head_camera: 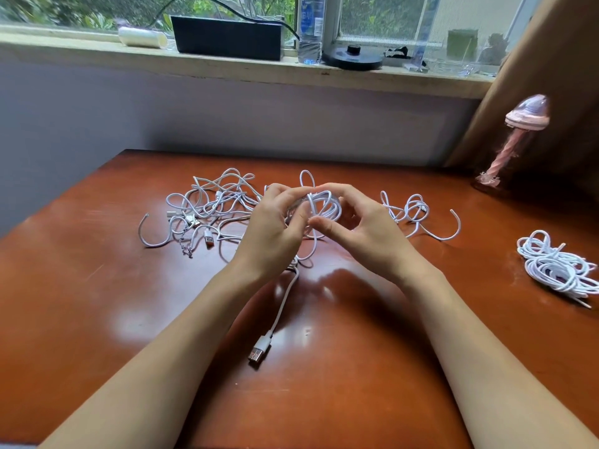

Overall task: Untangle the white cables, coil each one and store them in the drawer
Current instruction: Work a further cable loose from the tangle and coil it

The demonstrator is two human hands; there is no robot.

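- 2 bare forearms (162,367) reach in from the near edge and meet over the middle of the table (97,319), a glossy red-brown wooden top with bright reflections.
- USB plug (259,351): flat metal tip in a white moulded shell, lying on the wood between the forearms. Its smooth round cord runs up to the hands.
- Left hand (275,228): fingers curled round the coil (324,205), grasping it.
- Right hand (366,228): thumb and arched fingers pinch the same coil from the opposite side.
- Coil: several oval loops of thin white cable, held just above the table between both hands.
- Tangle (210,205): loose, crossing white cables with several plugs, lying on the table left of and behind the left hand.
- Small knot (408,212): white cable with 2 curved free ends, on the table just right of the right hand.
- Wound bundle (557,267): stacked rings of white cable near the table's right edge, well apart from the hands.
- Clear bottle (505,150): pink cap, pink twisted stem inside, standing at the far right corner.
- Window sill (97,47): carries a matt black box (227,37) and a clear plastic water bottle (311,27) with a blue label.
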